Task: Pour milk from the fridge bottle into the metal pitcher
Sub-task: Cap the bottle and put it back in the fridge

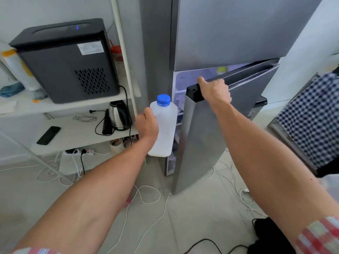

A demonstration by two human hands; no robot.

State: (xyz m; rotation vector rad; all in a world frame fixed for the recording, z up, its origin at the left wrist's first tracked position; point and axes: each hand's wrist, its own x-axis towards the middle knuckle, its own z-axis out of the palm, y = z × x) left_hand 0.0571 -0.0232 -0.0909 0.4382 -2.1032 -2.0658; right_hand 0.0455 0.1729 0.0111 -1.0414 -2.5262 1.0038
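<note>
My left hand (147, 125) grips a white plastic milk bottle (164, 129) with a blue cap (163, 99), held upright in front of the fridge gap. My right hand (214, 91) holds the top edge of the lower fridge door (211, 136), which stands partly open. Behind it the lit fridge interior (180, 85) shows through a narrow gap. The upper freezer door (229, 30) is closed. No metal pitcher is in view.
A white shelf unit (73, 132) on the left carries a black appliance (67, 61), an electric kettle (119, 114) and a phone (48, 135). White cables (146, 195) and a power strip lie on the tiled floor. A checked cloth (315, 118) hangs at right.
</note>
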